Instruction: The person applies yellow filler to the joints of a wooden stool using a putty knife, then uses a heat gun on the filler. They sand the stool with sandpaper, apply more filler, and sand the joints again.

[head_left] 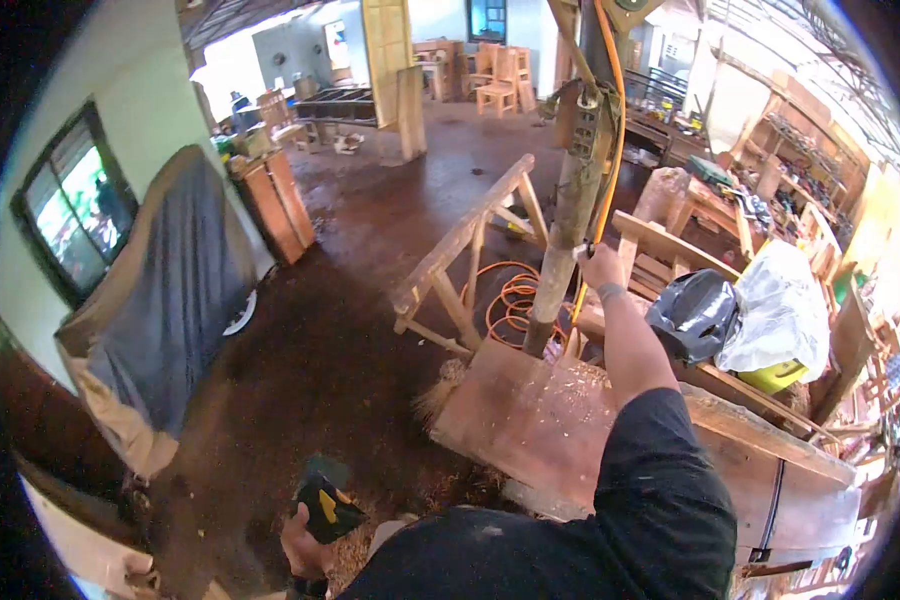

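Note:
My right hand point(602, 266) is stretched out to the wooden post point(573, 205), its fingers closed around an orange cord point(617, 130) that hangs down alongside it. Something small and whitish shows at those fingertips. Low on the left, my left hand point(303, 548) grips a dark object with a yellow mark point(328, 508); its kind I cannot tell. More of the orange cord lies coiled on the floor behind the post's foot. Below my right arm is a wide wooden board point(530, 405) sprinkled with shavings.
A wooden trestle point(475, 250) stands left of the post. Black point(695, 312) and clear plastic bags point(778, 310) rest on timber at the right. A dark cover point(175, 290) drapes something by the left wall. Chairs point(505, 80) stand at the back.

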The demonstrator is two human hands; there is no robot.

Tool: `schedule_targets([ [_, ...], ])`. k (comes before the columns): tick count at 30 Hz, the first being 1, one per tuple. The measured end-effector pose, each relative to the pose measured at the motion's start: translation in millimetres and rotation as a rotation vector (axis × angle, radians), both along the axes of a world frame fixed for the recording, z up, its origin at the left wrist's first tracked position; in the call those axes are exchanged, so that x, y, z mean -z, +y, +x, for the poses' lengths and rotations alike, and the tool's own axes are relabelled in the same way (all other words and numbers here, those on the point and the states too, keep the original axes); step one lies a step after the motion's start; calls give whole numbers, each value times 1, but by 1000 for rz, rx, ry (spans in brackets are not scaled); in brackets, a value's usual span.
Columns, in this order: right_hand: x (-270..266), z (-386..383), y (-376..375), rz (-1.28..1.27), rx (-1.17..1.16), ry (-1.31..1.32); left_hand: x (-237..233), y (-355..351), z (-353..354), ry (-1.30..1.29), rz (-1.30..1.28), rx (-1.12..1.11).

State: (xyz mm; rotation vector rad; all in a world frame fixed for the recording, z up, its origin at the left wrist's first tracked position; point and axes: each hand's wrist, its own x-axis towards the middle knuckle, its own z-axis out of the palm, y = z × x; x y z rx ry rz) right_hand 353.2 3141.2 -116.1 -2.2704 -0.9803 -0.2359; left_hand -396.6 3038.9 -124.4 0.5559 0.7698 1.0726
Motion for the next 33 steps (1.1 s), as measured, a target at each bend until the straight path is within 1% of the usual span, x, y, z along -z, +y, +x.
schedule_targets([
  [1,-9,-11,-4,-49,-69,69,6,21,3,33,-7,29],
  [2,-6,-27,-11,83,-134,-39,16,46,5,63,-11,61],
  [4,-41,-65,-22,248,-196,69,46,97,16,114,-11,119],
  [5,-74,-88,-25,447,-236,113,58,119,21,143,-14,149],
  [6,-97,-102,-27,645,-273,156,66,137,26,177,-19,183],
  [7,-106,-83,-22,778,-362,-7,58,152,34,563,347,254],
  [8,-160,-122,-31,745,-139,-77,37,167,45,929,741,312],
  [10,-209,-126,-25,664,-33,-388,34,211,62,1147,1149,324],
  [11,-223,-129,-18,626,10,-413,50,233,71,1024,1125,308],
  [12,-235,-130,-11,586,48,-435,53,251,80,885,989,330],
  [13,-235,-115,-3,477,130,-528,55,269,89,746,852,336],
  [14,-238,-111,6,463,125,-554,48,283,101,593,606,378],
  [16,-250,-129,20,377,215,-496,43,309,104,587,641,460],
  [17,-251,-128,25,349,265,-521,40,326,99,721,934,488],
  [19,-252,-129,34,299,367,-566,43,356,94,884,1255,520],
  [21,-264,-137,40,275,381,-567,59,379,87,956,1301,561],
  [22,-268,-142,43,258,394,-566,64,387,88,947,1301,565],
  [23,-266,-129,49,259,449,-541,70,393,92,935,1309,577],
  [24,-271,-130,49,251,380,-558,75,402,102,915,1327,596],
  [25,-269,-120,54,166,437,-510,88,411,108,910,1338,613],
  [26,-265,-110,55,3,495,-559,99,419,119,909,1350,635],
  [27,-274,-123,61,-158,546,-614,114,426,131,907,1370,658],
  [28,-279,-141,58,5,539,-394,129,432,144,916,1386,674],
  [29,-275,-132,52,-55,490,-610,147,435,156,931,1396,686],
  [30,-281,-138,48,-3,510,-474,169,438,167,955,1411,694],
  [31,-278,-130,44,-24,482,-553,190,442,177,977,1425,695],
  [32,-285,-150,37,-77,514,-455,212,447,191,1010,1441,695],
  [33,-300,-184,35,-488,575,-484,236,451,203,1042,1451,690],
])
